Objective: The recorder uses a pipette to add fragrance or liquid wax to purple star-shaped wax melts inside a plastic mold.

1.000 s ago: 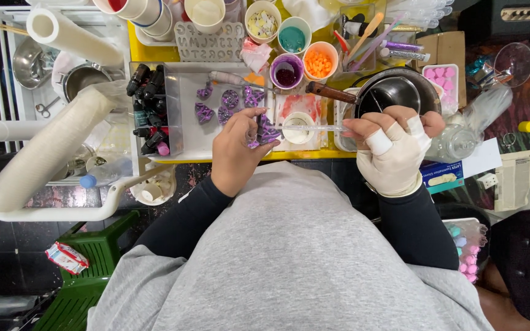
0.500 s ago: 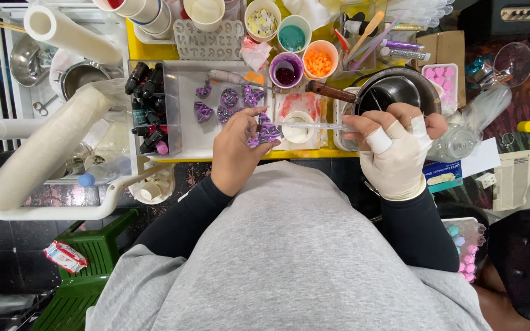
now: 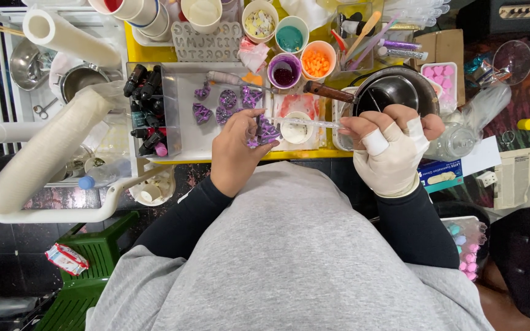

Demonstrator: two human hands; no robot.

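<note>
Rolls of white paper or plastic sheet [image 3: 44, 153] lie at the far left, beside steel bowls [image 3: 29, 61] on a white rack, apparently parked out of the way. Dark little bottles [image 3: 145, 104] stand packed in a clear box at the edge of the yellow worktop [image 3: 131, 52], close enough to reach. Next comes a clear shallow tray [image 3: 185, 132] holding several purple glittery moulded shapes [image 3: 228, 99], laid flat and apart from one another.

The bare left hand [image 3: 235, 152] has its fingers closed on one purple glittery piece [image 3: 266, 130], pinning it above the tray's right edge, seemingly to keep it steady. Its underside is hidden by the hand.

A thin clear dropper [image 3: 311, 124] crosses a small white cup [image 3: 295, 129] towards that piece. The gloved right hand [image 3: 394, 150] pinches the dropper's far end, fingers curled tight; what it carries is too small to tell.

Behind stand paper cups of purple, teal and orange material [image 3: 284, 70]. A dark round bowl [image 3: 397, 92] sits partly behind the glove.
</note>
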